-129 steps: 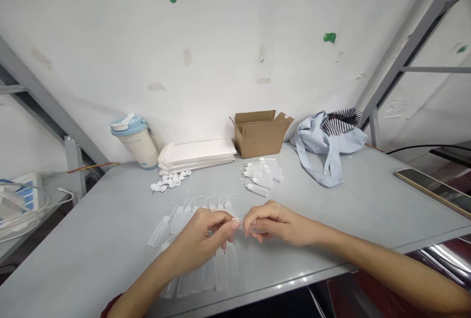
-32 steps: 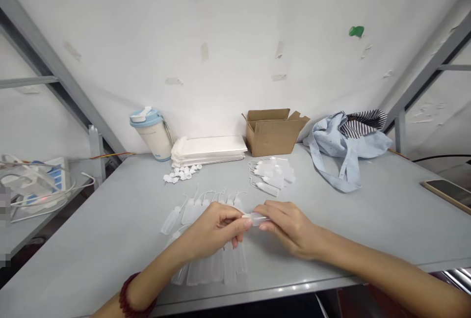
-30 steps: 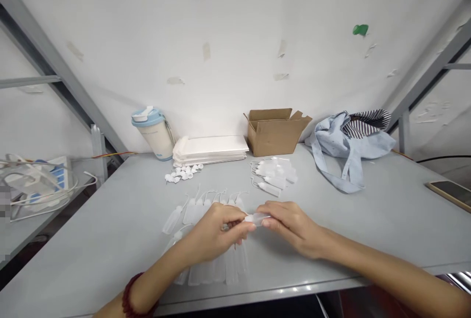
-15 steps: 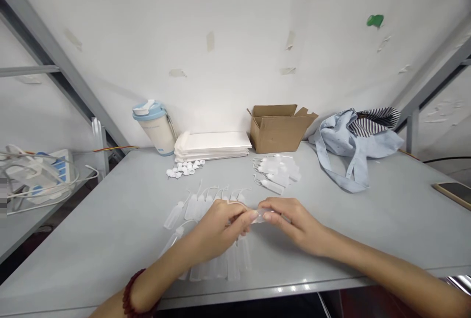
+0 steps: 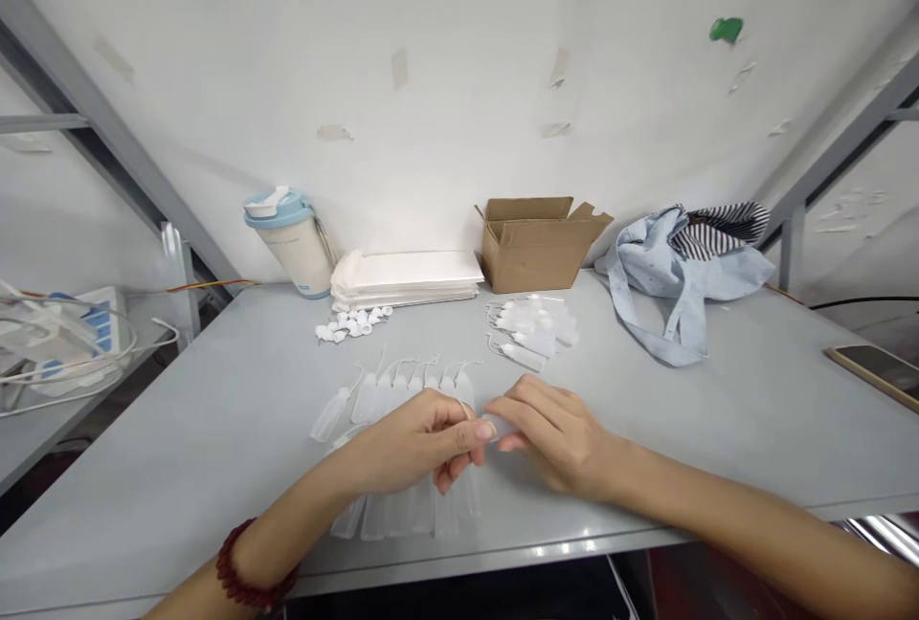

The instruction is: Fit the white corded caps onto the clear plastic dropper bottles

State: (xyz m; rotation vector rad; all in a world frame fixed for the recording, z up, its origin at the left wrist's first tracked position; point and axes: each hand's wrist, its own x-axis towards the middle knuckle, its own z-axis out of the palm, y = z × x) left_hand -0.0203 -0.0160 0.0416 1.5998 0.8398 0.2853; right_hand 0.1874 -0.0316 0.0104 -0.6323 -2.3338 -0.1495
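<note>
Between my two hands is a small translucent plastic bottle, mostly hidden by the fingers. My left hand pinches its left end between thumb and fingers, and a thin white strand shows by the forefinger. The fingers of my right hand are closed round the other end. Under and behind my left hand lie rows of similar bottles, their upper row topped with thin curved white tails. A loose pile of such bottles lies beyond my right hand. Small white caps are heaped at the back left.
Along the wall stand a blue-lidded cup, a stack of white paper packets and an open cardboard box. A light-blue cloth bag lies at the right, a phone near the right edge. Cables and a power strip are far left.
My right hand has turned, its back now more towards me and its fingers covering more of the bottle. Both hands stay together. The whole view has shifted slightly.
</note>
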